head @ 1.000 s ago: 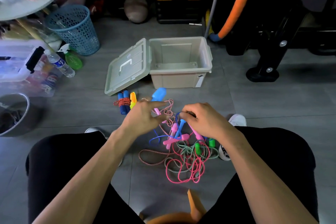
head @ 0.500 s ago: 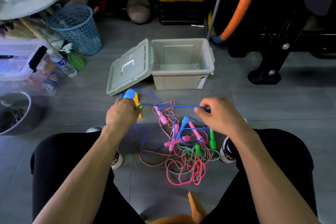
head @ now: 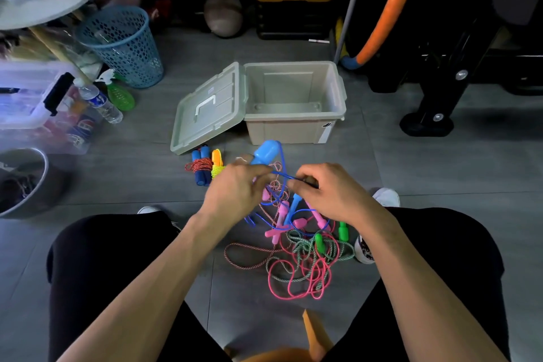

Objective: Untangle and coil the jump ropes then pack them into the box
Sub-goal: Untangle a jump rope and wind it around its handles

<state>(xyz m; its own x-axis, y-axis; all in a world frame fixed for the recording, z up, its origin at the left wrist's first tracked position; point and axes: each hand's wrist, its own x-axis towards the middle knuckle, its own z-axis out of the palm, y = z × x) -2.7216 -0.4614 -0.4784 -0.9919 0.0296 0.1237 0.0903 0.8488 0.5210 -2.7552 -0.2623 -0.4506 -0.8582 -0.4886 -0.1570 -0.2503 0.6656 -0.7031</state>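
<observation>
A beige box point(head: 293, 126) stands open on the grey floor, its lid point(head: 205, 109) leaning off its left side. My left hand point(head: 235, 194) holds a blue jump-rope handle point(head: 266, 153), which sticks up from the fingers. My right hand point(head: 326, 191) pinches the thin blue rope point(head: 283, 175) a short way from that handle. Below both hands lies a tangle of ropes point(head: 299, 261): pink, green, striped red-white, with pink, blue and green handles. Two coiled ropes point(head: 205, 167), one with blue handles and one orange-yellow, lie in front of the lid.
A blue mesh bin point(head: 123, 44), a water bottle point(head: 101, 103) and a green spray bottle point(head: 119, 94) stand at the left. A clear storage tub point(head: 26, 97) and a metal bowl point(head: 26, 185) lie further left. Black equipment legs point(head: 429, 114) stand at the right. My knees flank the tangle.
My hands had pulled the blue rope taut between them, wide apart; now they have come back together over the tangle, the blue handle raised above my left hand.
</observation>
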